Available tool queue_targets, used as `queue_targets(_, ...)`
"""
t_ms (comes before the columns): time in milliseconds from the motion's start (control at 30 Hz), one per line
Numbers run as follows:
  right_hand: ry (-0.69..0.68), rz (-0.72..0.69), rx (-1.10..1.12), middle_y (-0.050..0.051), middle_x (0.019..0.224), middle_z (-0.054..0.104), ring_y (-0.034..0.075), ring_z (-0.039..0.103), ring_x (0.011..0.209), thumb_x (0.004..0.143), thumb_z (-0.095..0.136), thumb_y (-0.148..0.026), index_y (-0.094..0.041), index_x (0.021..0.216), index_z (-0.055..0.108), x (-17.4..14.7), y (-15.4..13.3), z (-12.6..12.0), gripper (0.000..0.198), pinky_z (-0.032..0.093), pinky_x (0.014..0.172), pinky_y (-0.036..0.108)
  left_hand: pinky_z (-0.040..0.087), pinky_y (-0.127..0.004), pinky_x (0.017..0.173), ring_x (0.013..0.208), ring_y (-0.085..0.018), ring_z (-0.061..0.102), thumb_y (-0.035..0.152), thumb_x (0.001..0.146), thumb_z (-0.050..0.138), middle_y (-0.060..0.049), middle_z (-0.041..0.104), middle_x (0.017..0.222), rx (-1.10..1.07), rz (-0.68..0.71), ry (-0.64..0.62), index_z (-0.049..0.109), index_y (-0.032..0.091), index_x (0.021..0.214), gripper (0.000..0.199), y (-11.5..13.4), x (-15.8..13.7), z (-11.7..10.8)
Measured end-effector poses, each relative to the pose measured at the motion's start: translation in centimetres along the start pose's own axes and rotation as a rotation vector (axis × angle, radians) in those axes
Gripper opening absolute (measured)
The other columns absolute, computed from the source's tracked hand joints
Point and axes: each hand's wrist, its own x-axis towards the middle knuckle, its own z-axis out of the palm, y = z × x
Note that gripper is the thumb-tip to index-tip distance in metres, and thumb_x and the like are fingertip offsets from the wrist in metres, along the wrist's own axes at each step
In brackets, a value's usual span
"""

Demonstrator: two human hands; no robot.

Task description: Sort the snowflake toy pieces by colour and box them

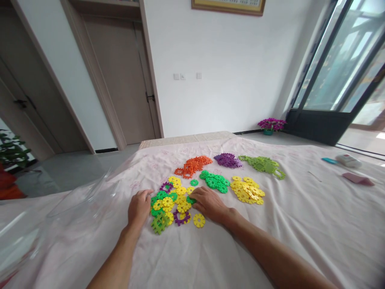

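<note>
One pale, creased cloth [228, 257] covers the work surface and bears six heaps of flat, notched pieces, five of a single colour and one mixed. The mixed heap [181, 199] lies nearest the person, between the two hands. Beyond it and to its right lie the orange heap [195, 164], the yellow heap [246, 190], the light-green heap [263, 165], the green heap [214, 181] and the purple heap [227, 160]. The pieces appear to be thin plastic: probably light, fairly stiff and hard to break, with smooth faces apt to slide where they overlap.

The right hand [209, 202] reaches in from the right, back upward, fingers bent down at the mixed heap's edge beside a partly hidden green disc [190, 199]; whether it pinches that disc cannot be told. The left hand [139, 206] stands at the opposite edge, fingers loosely bent, with no piece visible in it; whether it is closed on anything cannot be told.

Among single pieces, the light-green lattice [160, 222] should offer its toothed sides for a pinch. The lone yellow disc [199, 220], lying flat near the right hand, is likely best taken by its notched rim, with a fingertip tilting up one edge.
</note>
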Motion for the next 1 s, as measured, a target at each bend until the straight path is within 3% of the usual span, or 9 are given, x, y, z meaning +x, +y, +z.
queue_targets(267, 0.056, 0.092, 0.052, 0.007, 0.095, 0.07, 0.02, 0.062, 0.093, 0.102, 0.044, -0.031, -0.021, 0.103, 0.07, -0.4, 1.0, 0.0, 0.028, 0.046, 0.083, 0.031, 0.044, -0.032, 0.103, 0.11, -0.021, 0.063, 0.017, 0.088, 0.044, -0.006, 0.071, 0.115, 0.044, 0.024, -0.018, 0.073, 0.023, 0.105, 0.035, 0.2, -0.2, -0.2)
queue_targets(533, 0.173, 0.223, 0.129, 0.007, 0.109, 0.071, 0.02, 0.064, 0.101, 0.097, 0.047, -0.022, -0.022, 0.115, 0.068, -0.7, 2.2, 0.6, 0.027, 0.048, 0.089, 0.031, 0.045, -0.03, 0.101, 0.109, -0.02, 0.062, 0.017, 0.087, 0.045, -0.004, 0.07, 0.115, 0.081, 0.043, -0.017, 0.073, 0.025, 0.104, 0.035, 0.4, -0.3, -0.2)
queue_targets(833, 0.453, 0.349, 0.07, 0.009, 0.104, 0.066, 0.022, 0.063, 0.097, 0.096, 0.047, -0.024, -0.02, 0.115, 0.068, -1.3, 6.1, 0.1, 0.029, 0.049, 0.09, 0.035, 0.044, -0.031, 0.102, 0.11, -0.02, 0.062, 0.016, 0.087, 0.045, -0.004, 0.07, 0.116, 0.08, 0.057, -0.015, 0.073, 0.025, 0.106, 0.035, 0.0, -0.2, 0.2)
queue_targets(1000, 0.622, 0.463, 0.045, 0.013, 0.119, 0.061, 0.023, 0.063, 0.101, 0.089, 0.046, -0.015, -0.018, 0.129, 0.061, -1.7, 7.8, -0.2, 0.043, 0.051, 0.092, 0.038, 0.045, -0.032, 0.101, 0.11, -0.021, 0.062, 0.016, 0.087, 0.044, -0.005, 0.07, 0.114, 0.085, 0.064, -0.014, 0.073, 0.025, 0.106, 0.036, 0.0, -0.2, 0.2)
